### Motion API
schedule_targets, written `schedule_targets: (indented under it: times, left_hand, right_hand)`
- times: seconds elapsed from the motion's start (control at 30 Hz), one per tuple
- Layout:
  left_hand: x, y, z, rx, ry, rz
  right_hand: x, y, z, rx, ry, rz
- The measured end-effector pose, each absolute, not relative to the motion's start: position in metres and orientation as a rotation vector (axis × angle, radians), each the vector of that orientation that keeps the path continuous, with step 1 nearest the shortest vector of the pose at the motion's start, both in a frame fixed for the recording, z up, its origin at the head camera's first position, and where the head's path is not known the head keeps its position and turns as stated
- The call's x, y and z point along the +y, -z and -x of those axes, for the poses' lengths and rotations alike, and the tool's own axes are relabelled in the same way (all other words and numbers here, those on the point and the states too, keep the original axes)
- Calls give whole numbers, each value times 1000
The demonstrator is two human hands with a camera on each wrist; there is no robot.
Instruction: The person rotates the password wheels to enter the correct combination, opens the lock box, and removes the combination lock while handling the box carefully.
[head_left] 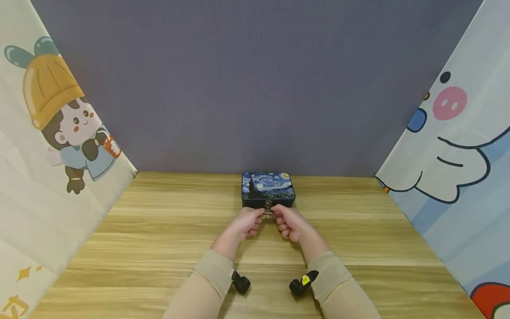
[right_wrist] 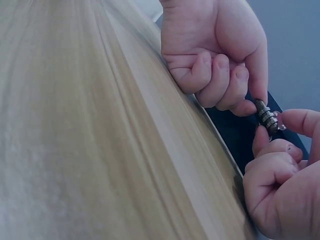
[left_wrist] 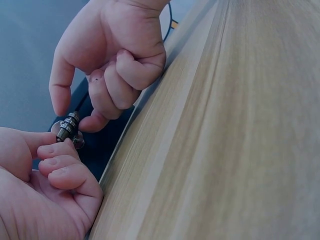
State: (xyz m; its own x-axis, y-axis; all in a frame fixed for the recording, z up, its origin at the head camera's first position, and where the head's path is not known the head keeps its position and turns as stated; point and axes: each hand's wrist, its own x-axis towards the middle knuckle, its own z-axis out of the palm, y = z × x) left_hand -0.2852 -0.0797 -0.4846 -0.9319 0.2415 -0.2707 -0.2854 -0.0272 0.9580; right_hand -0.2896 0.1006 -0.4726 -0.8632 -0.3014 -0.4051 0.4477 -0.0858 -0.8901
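Observation:
A tin box with a starry night painting on its lid sits closed at the back of the table. On its dark front is a metal latch, with a small combination padlock that has ridged number dials. My left hand pinches one end of the padlock between thumb and index finger. From the other side, my right hand has its thumb and index finger about the dials, the other fingers curled into the palm. Part of the latch is hidden behind the fingers.
The wood-grain table meets a grey panel just behind the box. Cartoon-printed curtains flank it: one curtain at left, another curtain at right. A small black device is on the left cuff, a similar device on the right.

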Motion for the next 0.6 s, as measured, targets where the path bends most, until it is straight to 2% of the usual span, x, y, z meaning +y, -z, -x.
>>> schedule_targets:
  times: [0.6]
  left_hand:
    - [-80,482,284,1881,-2025,61]
  right_hand:
    - [96,476,288,1741,1999,-152]
